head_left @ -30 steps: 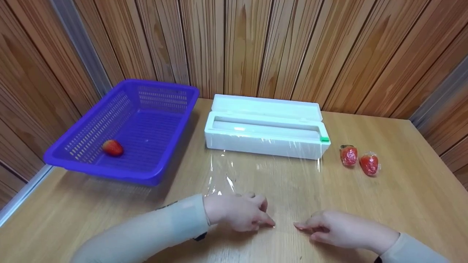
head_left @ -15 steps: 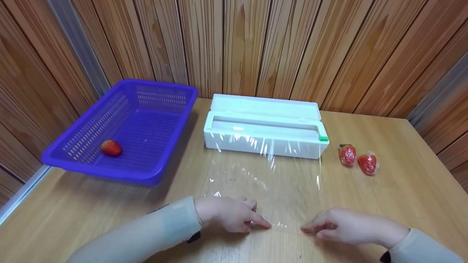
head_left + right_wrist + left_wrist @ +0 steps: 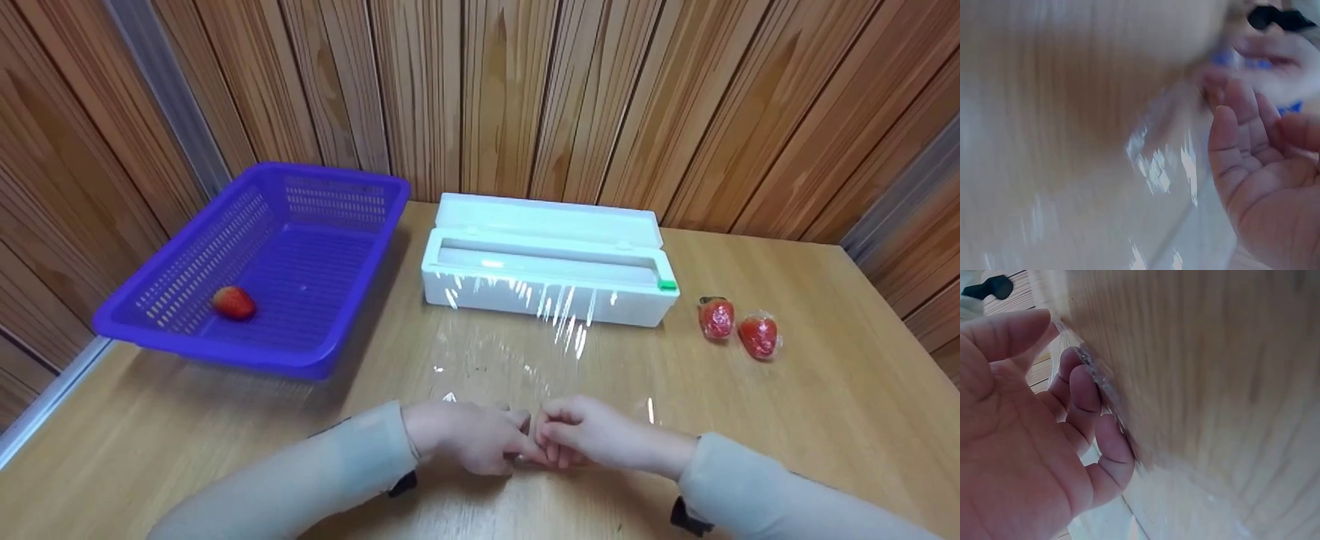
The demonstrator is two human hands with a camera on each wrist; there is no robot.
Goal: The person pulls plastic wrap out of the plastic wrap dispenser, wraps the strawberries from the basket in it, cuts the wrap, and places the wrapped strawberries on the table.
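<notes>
Clear cling film [image 3: 577,337] runs from a white dispenser box [image 3: 547,215] toward me over the table. My left hand [image 3: 480,442] pinches the near edge of the film between thumb and index finger; creases gather at those fingertips in the left wrist view, and the other fingers curl beside the edge. My right hand [image 3: 600,439] has its fingers bent right at the left index fingertip, above the film. In the blurred right wrist view, its palm shows, but its index fingertip is hidden, so I cannot tell whether it grips the film.
A purple basket [image 3: 360,292] stands on the left with one strawberry [image 3: 234,303] in it. On the right lie two film-wrapped strawberries, one [image 3: 718,319] beside the other [image 3: 759,336]. A wood-panel wall [image 3: 495,97] closes off the table's back.
My right hand has moved left along the film's near edge to meet the left hand, its pointing fingers now bent. Glare streaks on the film have shifted. Basket and strawberries stay put.
</notes>
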